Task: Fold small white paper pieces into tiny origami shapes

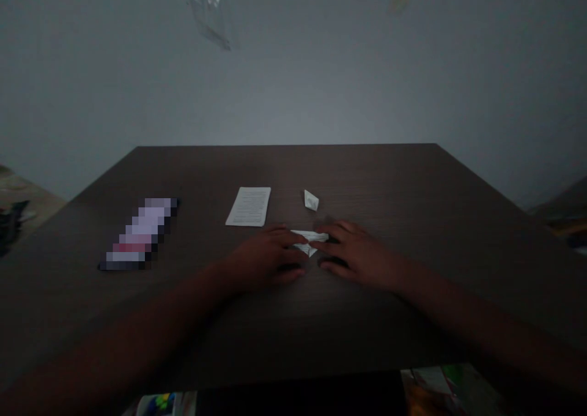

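Both my hands rest on a dark wooden table [413, 183], meeting over a small folded white paper piece [310, 241]. My left hand [268, 258] lies on the paper's left side, fingers closed on its edge. My right hand [355, 254] presses on the paper's right side, fingertips pinching it. Most of the paper is hidden under my fingers. A second small folded paper piece [311, 200] lies just beyond my hands. A flat rectangular printed sheet [249, 206] lies to the left of it.
A blurred rectangular object [140, 234] lies on the table's left part. A plain wall stands behind the table, with clear plastic [208, 9] hanging at the top. Coloured items [165, 402] show below the near edge.
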A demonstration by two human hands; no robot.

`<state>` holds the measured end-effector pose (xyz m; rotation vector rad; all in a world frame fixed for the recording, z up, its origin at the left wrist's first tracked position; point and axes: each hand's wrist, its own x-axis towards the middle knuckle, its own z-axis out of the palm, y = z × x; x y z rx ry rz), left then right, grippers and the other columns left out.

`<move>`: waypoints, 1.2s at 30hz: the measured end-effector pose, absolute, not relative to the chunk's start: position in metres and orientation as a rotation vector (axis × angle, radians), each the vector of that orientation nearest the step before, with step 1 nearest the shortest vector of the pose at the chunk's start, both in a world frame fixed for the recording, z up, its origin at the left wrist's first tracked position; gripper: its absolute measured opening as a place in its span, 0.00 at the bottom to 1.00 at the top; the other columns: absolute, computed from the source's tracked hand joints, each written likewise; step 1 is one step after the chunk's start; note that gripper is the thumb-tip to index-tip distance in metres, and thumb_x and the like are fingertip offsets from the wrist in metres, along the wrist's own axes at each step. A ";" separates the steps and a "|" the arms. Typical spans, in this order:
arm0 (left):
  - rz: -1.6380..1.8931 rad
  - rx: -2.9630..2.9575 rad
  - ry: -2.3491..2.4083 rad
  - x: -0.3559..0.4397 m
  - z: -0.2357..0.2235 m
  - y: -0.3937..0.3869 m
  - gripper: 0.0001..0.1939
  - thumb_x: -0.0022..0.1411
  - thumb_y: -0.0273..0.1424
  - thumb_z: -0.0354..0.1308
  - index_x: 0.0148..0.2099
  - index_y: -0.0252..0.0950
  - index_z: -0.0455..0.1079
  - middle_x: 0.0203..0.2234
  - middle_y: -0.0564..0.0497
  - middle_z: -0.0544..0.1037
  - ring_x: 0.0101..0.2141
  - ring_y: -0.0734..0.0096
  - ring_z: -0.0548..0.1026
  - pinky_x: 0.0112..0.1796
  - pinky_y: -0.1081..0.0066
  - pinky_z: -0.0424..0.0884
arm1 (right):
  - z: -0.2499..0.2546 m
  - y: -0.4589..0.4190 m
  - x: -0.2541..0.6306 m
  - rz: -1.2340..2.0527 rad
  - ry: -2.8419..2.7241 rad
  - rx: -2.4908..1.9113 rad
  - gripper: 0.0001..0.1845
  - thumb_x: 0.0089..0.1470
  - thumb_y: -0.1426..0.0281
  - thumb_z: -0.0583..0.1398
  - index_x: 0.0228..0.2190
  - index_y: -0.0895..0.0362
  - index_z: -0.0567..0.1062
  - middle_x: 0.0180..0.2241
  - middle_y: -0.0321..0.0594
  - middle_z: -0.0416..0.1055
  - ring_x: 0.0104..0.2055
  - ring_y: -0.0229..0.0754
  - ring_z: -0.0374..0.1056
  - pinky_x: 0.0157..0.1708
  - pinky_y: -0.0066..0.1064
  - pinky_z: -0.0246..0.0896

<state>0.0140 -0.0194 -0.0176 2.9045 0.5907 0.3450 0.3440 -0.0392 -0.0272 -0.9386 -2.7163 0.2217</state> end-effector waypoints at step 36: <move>0.306 2.750 0.699 0.014 -0.014 -0.016 0.18 0.87 0.27 0.65 0.71 0.42 0.85 0.69 0.44 0.90 0.68 0.53 0.86 0.77 0.51 0.74 | -0.025 -0.043 0.342 0.197 -2.738 -0.996 0.28 0.83 0.59 0.70 0.77 0.45 0.82 0.79 0.54 0.77 0.77 0.69 0.75 0.76 0.66 0.76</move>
